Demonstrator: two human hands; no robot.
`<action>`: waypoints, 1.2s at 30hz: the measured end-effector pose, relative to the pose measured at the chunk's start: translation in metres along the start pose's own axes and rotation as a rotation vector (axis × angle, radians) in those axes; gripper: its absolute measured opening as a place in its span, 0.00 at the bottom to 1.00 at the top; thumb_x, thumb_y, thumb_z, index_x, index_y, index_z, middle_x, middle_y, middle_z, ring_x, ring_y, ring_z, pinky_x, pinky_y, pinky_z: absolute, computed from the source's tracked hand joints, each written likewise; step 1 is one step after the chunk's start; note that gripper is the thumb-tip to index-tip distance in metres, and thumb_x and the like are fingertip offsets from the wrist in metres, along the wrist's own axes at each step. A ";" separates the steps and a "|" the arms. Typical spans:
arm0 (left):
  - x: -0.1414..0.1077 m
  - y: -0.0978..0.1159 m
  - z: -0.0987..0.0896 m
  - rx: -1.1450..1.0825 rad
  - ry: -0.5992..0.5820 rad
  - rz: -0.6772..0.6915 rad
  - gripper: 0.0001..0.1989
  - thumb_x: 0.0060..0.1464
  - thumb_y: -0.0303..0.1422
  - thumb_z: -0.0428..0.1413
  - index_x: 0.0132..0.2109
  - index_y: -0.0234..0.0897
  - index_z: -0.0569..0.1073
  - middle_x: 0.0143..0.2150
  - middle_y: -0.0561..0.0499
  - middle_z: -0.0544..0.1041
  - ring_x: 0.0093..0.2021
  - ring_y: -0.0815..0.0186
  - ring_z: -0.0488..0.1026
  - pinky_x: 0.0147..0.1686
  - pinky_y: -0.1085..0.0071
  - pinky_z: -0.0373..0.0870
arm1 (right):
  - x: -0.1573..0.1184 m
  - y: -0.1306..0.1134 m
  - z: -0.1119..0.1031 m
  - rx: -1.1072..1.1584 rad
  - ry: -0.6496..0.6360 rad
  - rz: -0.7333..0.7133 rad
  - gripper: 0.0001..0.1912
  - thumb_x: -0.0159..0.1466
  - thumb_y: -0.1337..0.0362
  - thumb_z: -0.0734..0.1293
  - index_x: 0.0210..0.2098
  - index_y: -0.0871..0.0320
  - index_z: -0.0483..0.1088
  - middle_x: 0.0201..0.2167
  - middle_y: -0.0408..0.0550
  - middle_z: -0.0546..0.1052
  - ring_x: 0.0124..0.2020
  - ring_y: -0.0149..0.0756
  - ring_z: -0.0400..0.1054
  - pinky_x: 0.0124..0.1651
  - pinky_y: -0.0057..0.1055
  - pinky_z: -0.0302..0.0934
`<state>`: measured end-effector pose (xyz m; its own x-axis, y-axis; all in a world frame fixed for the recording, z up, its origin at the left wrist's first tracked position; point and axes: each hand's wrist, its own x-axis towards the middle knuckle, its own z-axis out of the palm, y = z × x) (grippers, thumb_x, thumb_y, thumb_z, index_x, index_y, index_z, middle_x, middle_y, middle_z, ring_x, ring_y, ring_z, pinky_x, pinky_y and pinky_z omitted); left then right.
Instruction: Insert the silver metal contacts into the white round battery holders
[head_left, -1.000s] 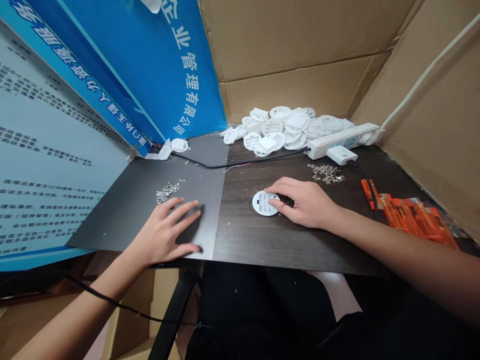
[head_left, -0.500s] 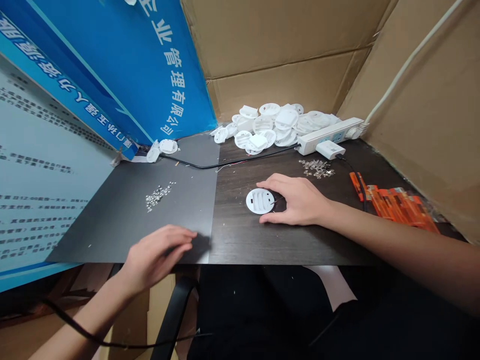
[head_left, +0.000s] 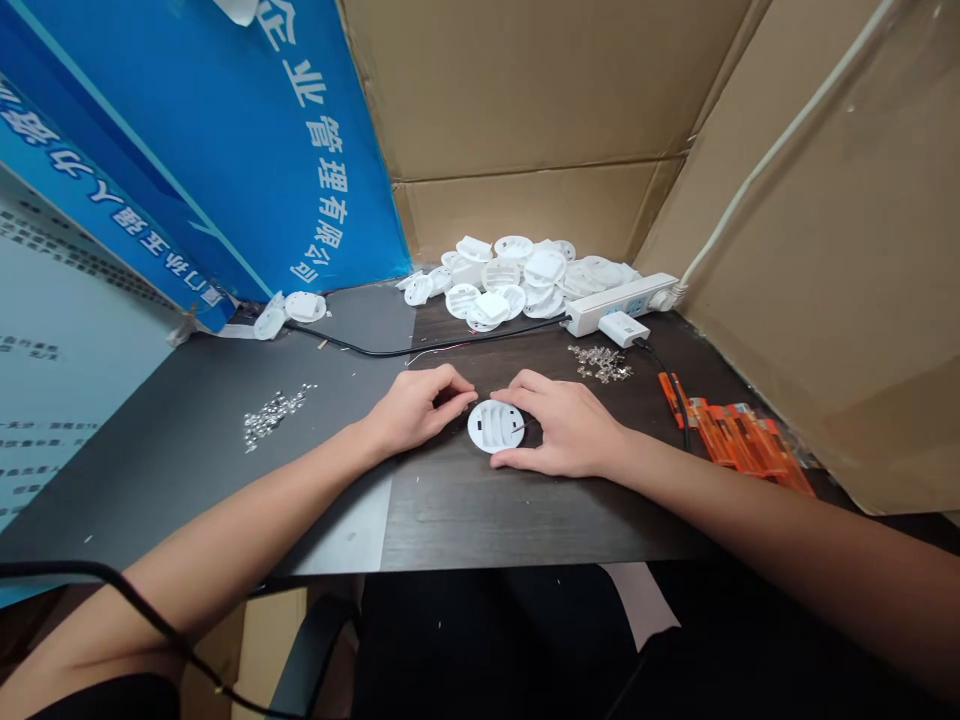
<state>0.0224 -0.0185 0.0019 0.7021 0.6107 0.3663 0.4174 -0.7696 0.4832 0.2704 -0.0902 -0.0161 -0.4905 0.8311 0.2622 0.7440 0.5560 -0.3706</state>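
Observation:
A white round slotted plastic cover (head_left: 496,428) lies on the dark tabletop. My right hand (head_left: 566,425) grips it from the right, thumb at its near edge and fingers at the far edge. A thin dark wire shows at the cover's right side, partly hidden by that hand. Just left of the cover is my left hand (head_left: 420,408), its thumb and forefinger pinched together by the rim. Whatever is in the pinch, if anything, is too small to make out.
A heap of white plastic covers (head_left: 499,275) lies behind, beside a white power strip (head_left: 622,303). Small metal parts (head_left: 274,415) sit at left, small clear-looking parts (head_left: 601,364) at right. Orange packets (head_left: 739,440) lie far right. A black cable (head_left: 390,352) crosses the table.
My left hand has moved up and right from the table's front edge to the cover, its fingers now pinched. My right hand still holds the cover. The view has shifted slightly.

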 end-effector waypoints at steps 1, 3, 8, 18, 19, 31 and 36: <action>-0.003 -0.002 0.001 -0.006 0.001 0.008 0.08 0.65 0.35 0.58 0.41 0.35 0.77 0.37 0.52 0.82 0.33 0.73 0.78 0.34 0.77 0.70 | 0.000 0.000 0.000 0.009 0.002 -0.005 0.39 0.60 0.35 0.73 0.60 0.54 0.73 0.51 0.50 0.73 0.42 0.40 0.74 0.42 0.35 0.65; -0.007 -0.003 0.001 -0.052 0.002 0.030 0.07 0.65 0.35 0.59 0.41 0.35 0.78 0.40 0.50 0.83 0.37 0.71 0.79 0.38 0.76 0.72 | 0.001 0.001 0.001 0.015 -0.004 -0.004 0.39 0.60 0.36 0.73 0.61 0.54 0.72 0.51 0.51 0.73 0.43 0.41 0.74 0.43 0.36 0.66; -0.004 -0.001 0.003 -0.236 0.062 -0.057 0.08 0.59 0.35 0.64 0.37 0.34 0.79 0.37 0.47 0.82 0.34 0.70 0.78 0.34 0.75 0.74 | 0.001 0.001 0.001 0.003 -0.003 0.014 0.39 0.60 0.36 0.73 0.60 0.55 0.73 0.51 0.50 0.74 0.42 0.41 0.74 0.43 0.36 0.66; -0.001 0.002 0.007 -0.544 0.111 -0.196 0.06 0.56 0.31 0.63 0.37 0.30 0.79 0.36 0.44 0.81 0.32 0.71 0.76 0.32 0.77 0.75 | 0.001 0.001 0.000 -0.002 -0.010 0.015 0.40 0.60 0.36 0.72 0.61 0.57 0.72 0.52 0.50 0.74 0.43 0.42 0.75 0.42 0.39 0.67; -0.001 0.002 0.007 -0.563 0.106 -0.203 0.06 0.57 0.31 0.63 0.37 0.30 0.79 0.36 0.45 0.81 0.32 0.71 0.77 0.32 0.77 0.75 | 0.001 0.001 0.000 -0.001 -0.010 0.015 0.40 0.60 0.36 0.72 0.61 0.57 0.72 0.52 0.50 0.73 0.43 0.42 0.75 0.42 0.39 0.67; -0.001 0.003 0.004 -0.349 0.047 -0.129 0.08 0.63 0.35 0.61 0.44 0.37 0.83 0.43 0.49 0.83 0.42 0.70 0.80 0.45 0.74 0.76 | 0.003 0.000 0.000 -0.011 -0.014 0.014 0.38 0.61 0.36 0.72 0.60 0.55 0.72 0.51 0.50 0.74 0.41 0.41 0.74 0.40 0.36 0.64; 0.001 0.017 0.007 -0.259 0.025 -0.130 0.06 0.61 0.34 0.62 0.41 0.39 0.84 0.42 0.51 0.82 0.37 0.72 0.77 0.35 0.76 0.71 | 0.003 0.000 0.001 -0.024 -0.013 0.026 0.39 0.60 0.35 0.72 0.61 0.54 0.72 0.51 0.48 0.73 0.39 0.39 0.74 0.38 0.35 0.62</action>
<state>0.0338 -0.0322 0.0044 0.6362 0.7083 0.3059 0.3394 -0.6130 0.7135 0.2687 -0.0871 -0.0162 -0.4769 0.8452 0.2411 0.7669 0.5342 -0.3557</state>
